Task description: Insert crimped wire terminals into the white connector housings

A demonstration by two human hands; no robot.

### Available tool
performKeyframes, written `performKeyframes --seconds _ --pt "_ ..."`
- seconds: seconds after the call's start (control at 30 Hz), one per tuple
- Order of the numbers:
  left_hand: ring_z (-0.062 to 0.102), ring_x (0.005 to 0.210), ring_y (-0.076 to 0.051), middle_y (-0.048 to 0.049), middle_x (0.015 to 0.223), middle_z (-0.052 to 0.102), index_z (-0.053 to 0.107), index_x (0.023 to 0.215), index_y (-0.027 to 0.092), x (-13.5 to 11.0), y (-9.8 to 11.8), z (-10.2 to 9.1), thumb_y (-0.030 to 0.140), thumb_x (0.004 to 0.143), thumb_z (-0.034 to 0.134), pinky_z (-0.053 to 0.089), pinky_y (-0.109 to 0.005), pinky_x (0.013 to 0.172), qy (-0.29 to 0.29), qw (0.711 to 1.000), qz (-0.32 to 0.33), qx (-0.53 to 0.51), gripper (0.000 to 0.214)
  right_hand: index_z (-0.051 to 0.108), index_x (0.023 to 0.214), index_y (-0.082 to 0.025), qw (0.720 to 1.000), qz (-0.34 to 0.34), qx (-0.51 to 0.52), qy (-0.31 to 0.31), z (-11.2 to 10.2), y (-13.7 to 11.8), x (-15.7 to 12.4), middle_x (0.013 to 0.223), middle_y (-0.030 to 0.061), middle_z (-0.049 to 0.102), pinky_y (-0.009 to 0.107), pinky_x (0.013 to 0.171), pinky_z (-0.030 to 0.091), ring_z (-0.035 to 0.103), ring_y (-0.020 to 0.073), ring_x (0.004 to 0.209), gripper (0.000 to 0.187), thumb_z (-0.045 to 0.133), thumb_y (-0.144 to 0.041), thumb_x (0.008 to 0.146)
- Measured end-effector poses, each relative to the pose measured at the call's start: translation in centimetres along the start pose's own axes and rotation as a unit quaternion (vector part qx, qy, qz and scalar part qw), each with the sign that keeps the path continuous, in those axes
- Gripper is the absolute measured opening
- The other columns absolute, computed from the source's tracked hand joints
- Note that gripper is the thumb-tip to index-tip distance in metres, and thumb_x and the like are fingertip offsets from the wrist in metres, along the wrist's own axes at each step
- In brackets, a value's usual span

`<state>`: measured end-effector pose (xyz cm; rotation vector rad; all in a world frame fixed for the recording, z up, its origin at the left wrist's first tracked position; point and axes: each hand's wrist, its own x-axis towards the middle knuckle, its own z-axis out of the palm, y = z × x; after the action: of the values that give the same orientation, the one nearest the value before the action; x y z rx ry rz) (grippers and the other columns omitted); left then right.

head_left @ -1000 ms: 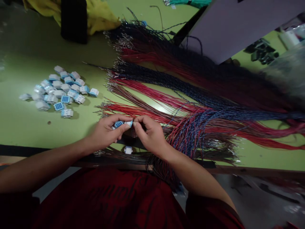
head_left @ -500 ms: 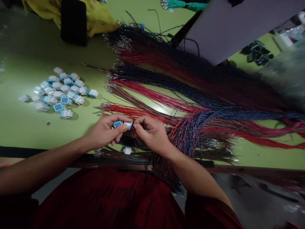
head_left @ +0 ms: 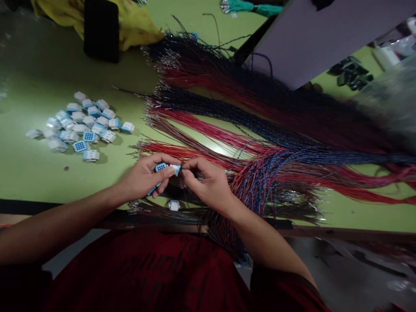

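Observation:
My left hand (head_left: 144, 177) is closed around blue-and-white connector housings. One connector housing (head_left: 176, 169) is pinched between thumb and forefinger, its blue end turned to the right. Another connector housing (head_left: 160, 167) shows its blue face with holes by the forefinger, and a bit of blue peeks out under the fingers. My right hand (head_left: 208, 180) pinches a thin dark wire right at the blue end of the pinched housing. How deep the wire sits is too small to see. Below the hands lies a loose white connector (head_left: 174, 205).
A pile of blue-and-white connector housings (head_left: 79, 129) lies to the left on the green table (head_left: 107, 182). Red, brown and blue wire bundles (head_left: 208, 108) spread across the middle and right. A black phone-like slab (head_left: 101, 30) rests on yellow cloth (head_left: 138, 26). A pale panel (head_left: 312, 43) stands behind.
My hands stay almost in place, with only a slight shift of the fingers at the connector housing. More blue shows beneath the left fingers now.

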<state>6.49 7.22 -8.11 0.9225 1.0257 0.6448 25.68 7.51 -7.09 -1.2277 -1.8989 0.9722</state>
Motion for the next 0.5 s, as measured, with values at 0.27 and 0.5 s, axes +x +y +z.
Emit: performKeyframes --seconds 0.27,0.5 --pt "0.044 0.033 -0.008 0.0089 0.042 0.050 0.063 0.107 0.015 -0.01 0.15 0.00 0.042 0.084 0.069 0.036 -0.016 0.032 -0.008 1.000 -0.020 0.018 0.035 0.062 0.082 -0.019 0.990 -0.099 -0.095 -0.019 -0.65 0.35 0.09 0.073 0.0015 0.066 0.026 0.062 0.046 0.058 0.0114 0.064 0.014 0.052 -0.018 0.092" --pt "0.046 0.035 -0.008 0.0068 0.044 0.053 0.068 0.106 0.013 -0.10 -0.34 0.03 0.040 0.082 0.071 0.040 -0.016 0.034 0.022 0.999 -0.001 0.037 0.035 0.061 0.081 -0.019 0.995 -0.068 -0.074 -0.005 0.13 0.03 -0.04 0.070 0.0004 0.065 0.025 0.062 0.044 0.055 0.0110 0.061 0.014 0.052 -0.016 0.091"
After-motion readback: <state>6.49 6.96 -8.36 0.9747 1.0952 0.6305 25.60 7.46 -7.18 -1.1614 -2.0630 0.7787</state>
